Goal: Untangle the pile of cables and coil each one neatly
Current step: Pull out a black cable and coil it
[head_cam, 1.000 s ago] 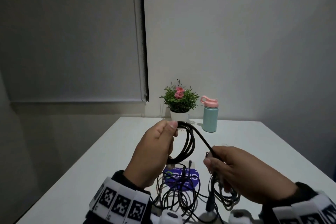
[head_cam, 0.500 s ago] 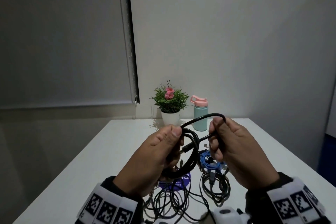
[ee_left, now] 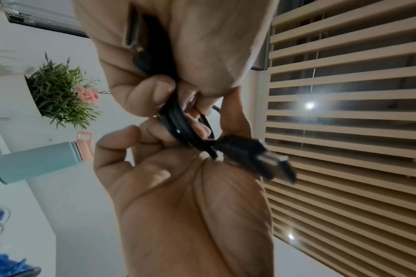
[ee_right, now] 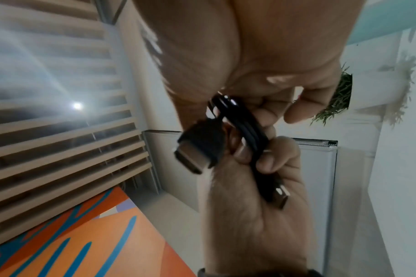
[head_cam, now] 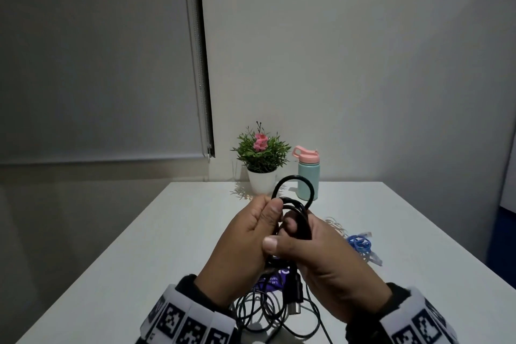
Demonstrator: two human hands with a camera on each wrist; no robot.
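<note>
Fingers (head_cam: 287, 223) of both hands curl around a black cable (head_cam: 300, 220) wound into loops, held up over the tabletop (head_cam: 156, 240). One loop sticks up above the left hand (head_cam: 245, 243), which presses against the right hand (head_cam: 329, 262). More thin black cables (head_cam: 265, 313) lie loose below the hands, and a blue cable (head_cam: 360, 243) sits to the right, with bare white room around. A plant (head_cam: 261, 156) and bottle (head_cam: 307, 176) stand at the far edge.

From the left wrist, a black plug (ee_left: 254, 159) pokes out between the two palms.

From the right wrist, a plug (ee_right: 200, 148) with a metal tip hangs by the bundled loops (ee_right: 244, 123).
</note>
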